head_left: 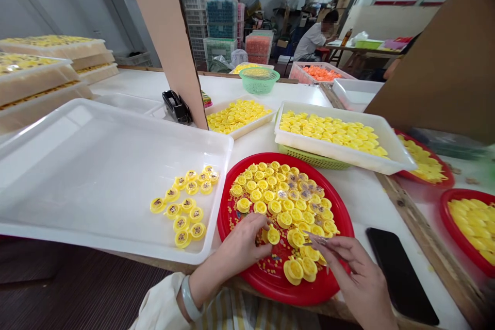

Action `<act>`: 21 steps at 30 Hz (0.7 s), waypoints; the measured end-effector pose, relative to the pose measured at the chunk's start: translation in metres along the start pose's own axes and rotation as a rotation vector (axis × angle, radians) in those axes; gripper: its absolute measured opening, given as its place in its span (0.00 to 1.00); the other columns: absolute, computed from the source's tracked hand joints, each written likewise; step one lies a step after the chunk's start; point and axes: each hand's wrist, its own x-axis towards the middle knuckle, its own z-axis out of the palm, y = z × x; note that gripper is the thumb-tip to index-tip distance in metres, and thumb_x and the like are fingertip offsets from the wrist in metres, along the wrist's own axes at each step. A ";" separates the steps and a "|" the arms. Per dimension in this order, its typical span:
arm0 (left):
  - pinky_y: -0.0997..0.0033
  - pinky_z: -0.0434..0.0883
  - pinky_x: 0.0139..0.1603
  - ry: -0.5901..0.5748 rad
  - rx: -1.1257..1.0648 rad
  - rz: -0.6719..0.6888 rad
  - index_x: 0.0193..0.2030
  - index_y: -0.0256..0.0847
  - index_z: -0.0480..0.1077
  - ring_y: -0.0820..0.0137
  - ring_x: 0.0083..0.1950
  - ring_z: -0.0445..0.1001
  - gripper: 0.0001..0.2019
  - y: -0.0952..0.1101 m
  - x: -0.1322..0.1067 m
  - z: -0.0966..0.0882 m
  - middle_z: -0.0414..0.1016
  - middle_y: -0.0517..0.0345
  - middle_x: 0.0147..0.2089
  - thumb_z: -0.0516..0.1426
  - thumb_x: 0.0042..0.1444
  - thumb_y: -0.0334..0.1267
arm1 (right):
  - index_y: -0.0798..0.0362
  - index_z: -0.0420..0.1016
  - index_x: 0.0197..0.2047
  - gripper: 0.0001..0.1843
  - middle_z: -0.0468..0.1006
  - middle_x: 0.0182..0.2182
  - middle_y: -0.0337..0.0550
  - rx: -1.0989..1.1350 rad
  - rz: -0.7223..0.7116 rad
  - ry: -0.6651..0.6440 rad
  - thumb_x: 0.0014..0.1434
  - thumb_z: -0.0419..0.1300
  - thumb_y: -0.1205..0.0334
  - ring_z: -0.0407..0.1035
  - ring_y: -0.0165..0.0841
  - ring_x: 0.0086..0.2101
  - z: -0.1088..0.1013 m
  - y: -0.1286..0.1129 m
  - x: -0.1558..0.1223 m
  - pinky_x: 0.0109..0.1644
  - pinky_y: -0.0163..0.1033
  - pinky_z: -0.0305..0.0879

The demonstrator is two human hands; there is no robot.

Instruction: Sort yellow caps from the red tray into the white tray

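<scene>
My left hand (pixel 247 241) reaches over the red round tray (pixel 332 196) with thumb and fingers closed around a small yellow plastic cup-shaped piece (pixel 273 235). In my right hand (pixel 353 268) is a pair of thin metal tweezers (pixel 308 240), pinched between thumb and fingers, tips pointing left over the yellow pieces. Many similar yellow pieces (pixel 275 207) cover the red tray, along with tiny yellow bits and a few clear-backed printed stickers (pixel 305 194). To the left, a large white tray (pixel 96 165) holds a group of yellow pieces with printed faces (pixel 181 223).
A black phone (pixel 400 273) lies right of my right hand. Behind the red tray, a white tray (pixel 394 157) of yellow pieces rests on a green basket (pixel 313 159). A cardboard divider (pixel 166 36) stands behind, near a black stapler-like object (pixel 177 106). A person (pixel 311 41) sits far back.
</scene>
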 end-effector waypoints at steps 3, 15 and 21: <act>0.65 0.70 0.46 0.071 -0.147 -0.097 0.44 0.42 0.66 0.65 0.44 0.73 0.13 0.001 -0.002 -0.002 0.75 0.56 0.43 0.61 0.51 0.34 | 0.50 0.74 0.33 0.13 0.83 0.39 0.48 0.173 0.054 0.050 0.54 0.67 0.49 0.78 0.40 0.38 0.006 -0.011 0.005 0.39 0.39 0.78; 0.74 0.63 0.34 0.145 -0.555 -0.202 0.44 0.40 0.67 0.73 0.32 0.65 0.13 0.013 -0.006 0.013 0.66 0.65 0.30 0.62 0.52 0.36 | 0.47 0.79 0.33 0.15 0.81 0.26 0.34 0.996 0.652 -0.069 0.41 0.76 0.60 0.76 0.28 0.26 0.027 -0.028 0.007 0.26 0.26 0.74; 0.73 0.64 0.35 0.146 -0.606 -0.223 0.40 0.40 0.63 0.72 0.35 0.67 0.12 0.014 -0.006 0.013 0.68 0.63 0.34 0.61 0.51 0.33 | 0.49 0.79 0.38 0.15 0.84 0.31 0.41 1.092 0.691 -0.213 0.45 0.74 0.62 0.78 0.31 0.30 0.030 -0.033 0.005 0.31 0.30 0.76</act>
